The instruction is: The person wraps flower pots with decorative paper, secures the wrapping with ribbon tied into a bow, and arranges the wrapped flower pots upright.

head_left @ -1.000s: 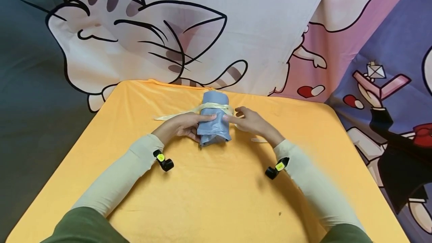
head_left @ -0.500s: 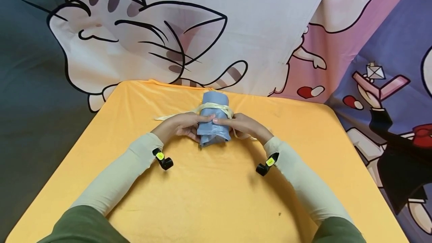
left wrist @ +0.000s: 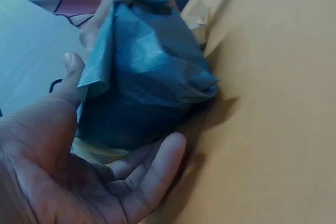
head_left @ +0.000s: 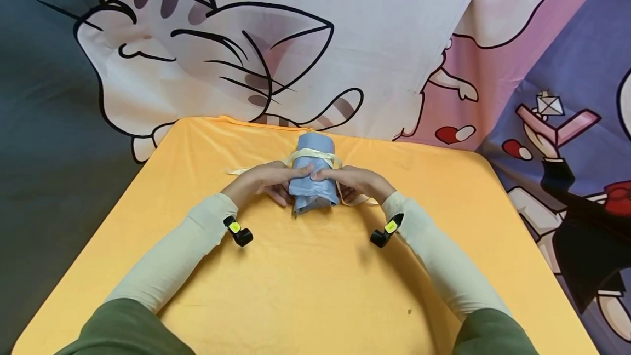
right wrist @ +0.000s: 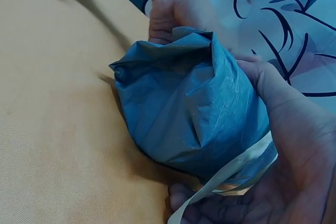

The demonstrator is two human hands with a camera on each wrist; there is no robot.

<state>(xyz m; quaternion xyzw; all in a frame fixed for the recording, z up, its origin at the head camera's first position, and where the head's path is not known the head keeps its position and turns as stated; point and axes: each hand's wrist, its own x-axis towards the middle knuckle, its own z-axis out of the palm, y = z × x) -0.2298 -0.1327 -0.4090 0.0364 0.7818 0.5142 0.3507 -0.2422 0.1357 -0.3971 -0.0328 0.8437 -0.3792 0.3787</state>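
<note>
A blue wrapped package point(head_left: 315, 187), roughly a cylinder, lies on the table with its folded, crumpled end facing me. A cream ribbon point(head_left: 315, 153) runs around its far half, with one tail stretching out to the left and another hanging on the right. My left hand point(head_left: 268, 178) holds the left side, thumb on top and fingers curled low beside it. From the right, my right hand point(head_left: 359, 179) grips the package, its thumb on top near the left thumb. In the right wrist view the ribbon point(right wrist: 226, 174) passes over the curled right fingers. What is inside the wrapping is hidden.
A yellow cloth point(head_left: 296, 278) covers the table. Its back edge lies just behind the package. Cartoon-printed curtains point(head_left: 394, 43) hang behind and to the right. A small dark speck point(head_left: 409, 311) shows on the cloth near the front right.
My right hand has moved left onto the package, its thumb now on top and its fingers against the right side. The left hand and package have stayed nearly in place.
</note>
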